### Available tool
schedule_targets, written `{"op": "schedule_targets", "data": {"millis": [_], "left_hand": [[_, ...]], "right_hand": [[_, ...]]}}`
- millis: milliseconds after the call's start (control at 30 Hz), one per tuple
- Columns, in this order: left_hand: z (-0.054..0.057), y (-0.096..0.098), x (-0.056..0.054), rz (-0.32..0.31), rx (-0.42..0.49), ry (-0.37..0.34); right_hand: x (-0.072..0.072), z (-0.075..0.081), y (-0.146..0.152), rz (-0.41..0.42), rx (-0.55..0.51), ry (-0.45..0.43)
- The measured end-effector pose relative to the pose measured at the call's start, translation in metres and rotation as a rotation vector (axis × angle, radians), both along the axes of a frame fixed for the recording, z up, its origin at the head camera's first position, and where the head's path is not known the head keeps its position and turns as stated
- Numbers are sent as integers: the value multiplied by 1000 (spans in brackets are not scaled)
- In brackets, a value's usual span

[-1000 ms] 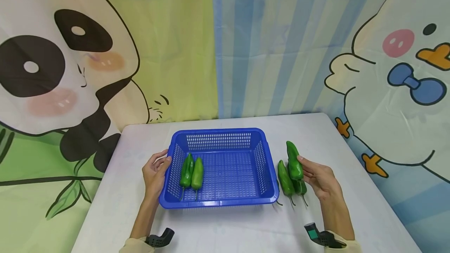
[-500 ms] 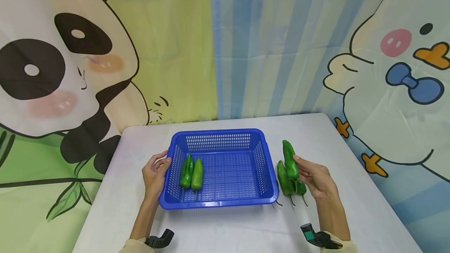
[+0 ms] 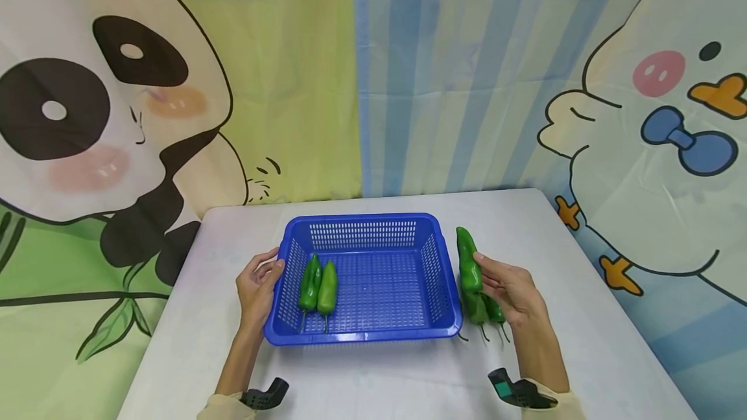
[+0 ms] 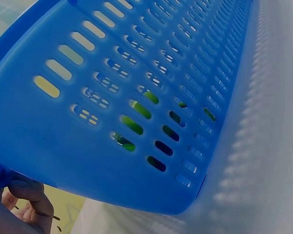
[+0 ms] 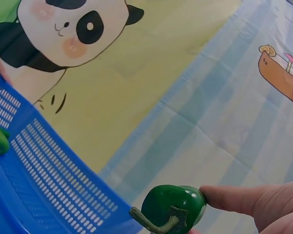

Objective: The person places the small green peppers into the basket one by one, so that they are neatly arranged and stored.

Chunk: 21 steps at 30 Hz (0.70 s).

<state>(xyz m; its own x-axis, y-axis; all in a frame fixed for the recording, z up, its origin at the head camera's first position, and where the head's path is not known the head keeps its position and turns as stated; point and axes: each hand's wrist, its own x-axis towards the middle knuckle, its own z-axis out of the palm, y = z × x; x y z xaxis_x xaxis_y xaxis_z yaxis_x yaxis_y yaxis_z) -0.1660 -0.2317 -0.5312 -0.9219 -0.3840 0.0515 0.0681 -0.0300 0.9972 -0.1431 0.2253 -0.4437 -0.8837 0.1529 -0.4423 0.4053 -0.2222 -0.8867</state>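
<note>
A blue plastic basket (image 3: 379,290) with slotted walls is on the table in the head view. My left hand (image 3: 257,287) grips its left rim, thumb on top; the left wrist view shows curled fingers (image 4: 36,200) at the rim. Inside the basket, at the left, lie two green peppers (image 3: 329,287), side by side with stems toward me. Just right of the basket, my right hand (image 3: 516,287) pinches a long green pepper (image 3: 469,264) between thumb and fingers. The right wrist view shows this pepper (image 5: 168,207) stem-first, raised near the basket's right wall.
More green peppers (image 3: 495,311) lie on the white table (image 3: 379,381), partly hidden under the held one. A stem pokes out by the basket's front right corner. Behind the table hangs a printed curtain (image 3: 292,83) with a panda and a chick.
My right hand has moved left with the pepper, bringing it from over the loose peppers close to the basket's right rim. The left hand and basket stay in place.
</note>
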Motion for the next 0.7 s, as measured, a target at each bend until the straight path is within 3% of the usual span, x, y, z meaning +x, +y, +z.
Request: {"op": "schedule_targets", "data": {"millis": [700], "left_hand": [[1, -1, 1, -11, 8, -6]], "right_hand": [[-7, 7, -27, 59, -49, 24]]}}
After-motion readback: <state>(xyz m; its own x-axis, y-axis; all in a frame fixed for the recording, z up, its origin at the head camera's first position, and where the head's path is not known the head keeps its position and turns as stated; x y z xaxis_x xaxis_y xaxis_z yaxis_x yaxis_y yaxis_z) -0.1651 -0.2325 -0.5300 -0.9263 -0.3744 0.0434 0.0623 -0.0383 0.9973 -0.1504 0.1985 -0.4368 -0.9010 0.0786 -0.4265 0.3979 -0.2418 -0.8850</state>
